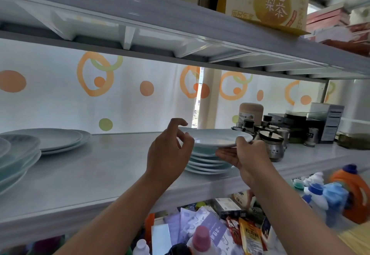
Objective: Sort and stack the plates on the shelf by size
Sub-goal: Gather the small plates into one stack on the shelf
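Note:
I hold a small pale-blue plate [216, 137] level just above a stack of several like small plates [208, 164] on the white shelf [100, 166]. My right hand [240, 154] grips its right rim, thumb on top and fingers flat underneath. My left hand [170, 146] is at the left rim, with the thumb against the edge and the fingers curled above it; the index finger is lifted off. At the far left stands a taller stack of bigger plates [18, 154]. Behind that stack lie two wide flat plates [56, 139].
Glass spice jars [274, 144] and a tan canister [251, 112] crowd the shelf just right of the small stack, with dark boxes behind. The upper shelf [180, 40] hangs low overhead. Below, bottles and packets fill the lower level. A patterned curtain backs the shelf.

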